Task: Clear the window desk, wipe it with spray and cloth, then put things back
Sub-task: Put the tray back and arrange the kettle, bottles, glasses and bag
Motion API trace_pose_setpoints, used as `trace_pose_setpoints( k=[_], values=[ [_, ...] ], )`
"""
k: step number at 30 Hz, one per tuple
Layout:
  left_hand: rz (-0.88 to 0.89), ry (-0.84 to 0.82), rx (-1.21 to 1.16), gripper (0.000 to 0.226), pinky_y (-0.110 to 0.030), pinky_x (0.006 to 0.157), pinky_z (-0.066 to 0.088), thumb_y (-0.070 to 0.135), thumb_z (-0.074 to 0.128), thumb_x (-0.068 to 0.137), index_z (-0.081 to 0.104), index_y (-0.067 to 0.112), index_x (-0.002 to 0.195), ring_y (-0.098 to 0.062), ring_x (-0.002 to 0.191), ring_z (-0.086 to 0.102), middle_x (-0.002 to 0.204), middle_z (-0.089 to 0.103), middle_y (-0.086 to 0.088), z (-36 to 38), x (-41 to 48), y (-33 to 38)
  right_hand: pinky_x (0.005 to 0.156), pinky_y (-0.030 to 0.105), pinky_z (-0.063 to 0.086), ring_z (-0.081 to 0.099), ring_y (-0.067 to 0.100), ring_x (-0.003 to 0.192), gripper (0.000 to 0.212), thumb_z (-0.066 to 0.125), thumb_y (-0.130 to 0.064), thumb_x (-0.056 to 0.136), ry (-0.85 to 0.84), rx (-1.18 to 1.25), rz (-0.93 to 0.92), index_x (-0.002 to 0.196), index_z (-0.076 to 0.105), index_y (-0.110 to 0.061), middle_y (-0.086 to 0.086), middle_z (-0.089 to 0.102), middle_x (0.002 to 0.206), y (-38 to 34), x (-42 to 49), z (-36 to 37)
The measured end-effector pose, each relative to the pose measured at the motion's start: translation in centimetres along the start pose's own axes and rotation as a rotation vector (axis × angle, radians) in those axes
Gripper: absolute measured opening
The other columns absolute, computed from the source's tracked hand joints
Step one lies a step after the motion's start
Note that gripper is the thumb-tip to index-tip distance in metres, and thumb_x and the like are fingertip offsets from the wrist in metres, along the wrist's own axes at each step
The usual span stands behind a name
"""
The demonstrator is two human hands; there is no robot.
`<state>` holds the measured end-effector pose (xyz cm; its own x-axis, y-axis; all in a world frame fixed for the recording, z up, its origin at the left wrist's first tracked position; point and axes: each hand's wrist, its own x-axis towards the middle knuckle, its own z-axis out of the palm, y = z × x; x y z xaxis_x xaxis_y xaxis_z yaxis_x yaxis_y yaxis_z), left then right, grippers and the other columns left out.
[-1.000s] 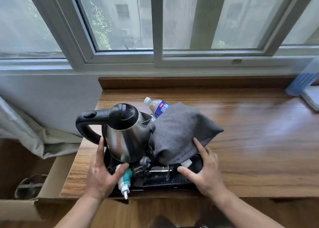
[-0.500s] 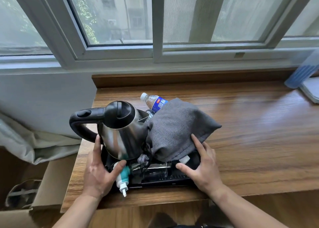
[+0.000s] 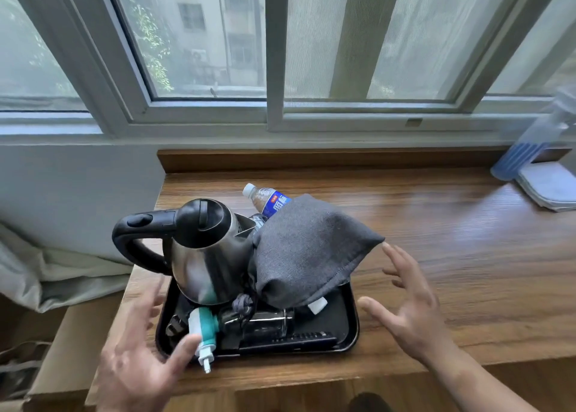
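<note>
On the desk [image 3: 452, 240]: tray [image 3: 352, 318] | left hand [image 3: 140, 361], right hand [image 3: 411, 315]: fingers spread, gripping nothing | bottle [image 3: 268, 198] label blue, writing illegible

A black tray [image 3: 331, 322] is sitting near the front left corner of the wooden surface [image 3: 452, 256], carrying a steel kettle [image 3: 205, 256], a grey fabric bag [image 3: 308, 256], a glass [image 3: 268, 324] and a remote control [image 3: 290, 341]. A water bottle [image 3: 268, 198] is poking out behind the bag. A teal-and-white bottle [image 3: 202, 327] is lying over the front rim. The left hand [image 3: 137, 358] and right hand [image 3: 408, 305] are hovering beside the tray, fingers spread. A blue spray bottle [image 3: 523, 150] and a folded cloth [image 3: 548, 187] are sitting far right.
</note>
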<state>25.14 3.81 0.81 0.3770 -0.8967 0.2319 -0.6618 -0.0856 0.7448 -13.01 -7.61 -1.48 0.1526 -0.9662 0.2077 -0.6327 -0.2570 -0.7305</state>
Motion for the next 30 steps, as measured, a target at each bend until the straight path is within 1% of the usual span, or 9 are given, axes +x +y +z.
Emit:
trace_pose_setpoints(
  k=[2, 6, 11, 16, 19, 21, 24, 26, 30],
  values=[
    [0.155, -0.092, 0.003, 0.098, -0.024, 0.104, 0.045, 0.087, 0.054, 0.075, 0.046, 0.027, 0.152, -0.006, 0.116, 0.057, 0.126, 0.059, 0.006, 1.5, 0.2, 2.7, 0.094, 0.036, 0.054, 0.058, 0.004, 0.116, 0.092, 0.071, -0.071, 0.071, 0.012, 0.010, -0.044, 0.151, 0.033, -0.047, -0.010, 0.035, 0.156, -0.3, 2.2, -1.2],
    [0.261, -0.185, 0.204, 0.104, -0.038, 0.096, 0.057, 0.092, 0.054, 0.067, 0.041, 0.037, 0.154, -0.019, 0.119, 0.062, 0.136, 0.055, 0.004, 5.7, 1.8, 7.6, 0.090, 0.031, 0.057, 0.056, -0.001, 0.117, 0.081, 0.075, -0.065, 0.073, -0.106, 0.093, -0.061, 0.144, 0.034, -0.061, -0.016, 0.037, 0.152, -1.1, 7.5, -1.8],
    [0.160, -0.244, 0.480, 0.109, -0.047, 0.085, 0.062, 0.104, 0.036, 0.059, 0.029, 0.051, 0.154, -0.030, 0.113, 0.067, 0.152, 0.048, -0.007, 9.5, 2.8, 10.9, 0.113, 0.031, 0.040, 0.043, -0.008, 0.132, 0.072, 0.080, -0.042, 0.083, -0.331, 0.067, -0.126, 0.146, 0.046, -0.045, -0.024, 0.049, 0.144, -1.1, 11.4, -0.7],
    [0.031, -0.349, 0.642, 0.111, -0.039, 0.099, 0.053, 0.098, 0.042, 0.065, -0.012, 0.058, 0.154, -0.024, 0.123, 0.059, 0.170, 0.008, -0.001, 10.8, 3.5, 12.1, 0.110, 0.031, 0.043, 0.054, -0.007, 0.124, 0.058, 0.082, -0.036, 0.075, -0.418, 0.106, -0.091, 0.126, 0.062, -0.054, -0.025, 0.062, 0.130, 0.7, 12.4, 0.3],
    [0.013, -0.334, 0.630, 0.118, -0.040, 0.094, 0.055, 0.090, 0.057, 0.065, -0.020, 0.062, 0.150, -0.027, 0.114, 0.067, 0.167, 0.007, 0.002, 10.9, 3.5, 11.6, 0.110, 0.030, 0.043, 0.058, -0.004, 0.120, 0.048, 0.087, -0.021, 0.075, -0.406, 0.170, -0.043, 0.114, 0.072, -0.046, -0.020, 0.067, 0.125, 1.6, 12.6, 0.7],
    [0.017, -0.275, 0.538, 0.120, -0.043, 0.091, 0.057, 0.079, 0.072, 0.065, -0.013, 0.066, 0.149, -0.029, 0.107, 0.069, 0.159, 0.021, 0.005, 11.0, 3.4, 10.6, 0.106, 0.023, 0.044, 0.059, -0.007, 0.115, 0.044, 0.087, -0.016, 0.075, -0.385, 0.185, -0.032, 0.108, 0.075, -0.042, -0.022, 0.068, 0.117, 1.7, 12.6, 0.8],
    [0.019, -0.190, 0.370, 0.113, -0.046, 0.081, 0.062, 0.050, 0.090, 0.061, 0.022, 0.060, 0.152, -0.032, 0.097, 0.070, 0.135, 0.043, 0.003, 11.7, 3.0, 9.1, 0.095, 0.011, 0.042, 0.059, -0.014, 0.105, 0.036, 0.086, -0.012, 0.077, -0.339, 0.190, -0.068, 0.103, 0.079, -0.034, -0.030, 0.065, 0.106, 1.4, 12.6, 0.7],
    [0.028, -0.149, 0.304, 0.104, -0.046, 0.079, 0.063, 0.038, 0.091, 0.057, 0.041, 0.052, 0.147, -0.031, 0.092, 0.070, 0.122, 0.048, 0.004, 12.1, 2.8, 8.9, 0.091, 0.007, 0.040, 0.060, -0.014, 0.102, 0.031, 0.085, -0.011, 0.077, -0.315, 0.197, -0.093, 0.102, 0.081, -0.029, -0.029, 0.065, 0.104, 1.0, 12.5, 0.6],
    [0.072, -0.047, 0.224, 0.091, -0.041, 0.081, 0.062, 0.041, 0.081, 0.049, 0.054, 0.047, 0.135, -0.022, 0.090, 0.067, 0.116, 0.052, 0.008, 12.3, 2.3, 10.1, 0.091, 0.014, 0.046, 0.063, -0.005, 0.103, 0.027, 0.085, -0.012, 0.077, -0.284, 0.251, -0.120, 0.100, 0.082, -0.026, -0.022, 0.068, 0.105, 0.4, 12.4, -1.1]
  ],
)
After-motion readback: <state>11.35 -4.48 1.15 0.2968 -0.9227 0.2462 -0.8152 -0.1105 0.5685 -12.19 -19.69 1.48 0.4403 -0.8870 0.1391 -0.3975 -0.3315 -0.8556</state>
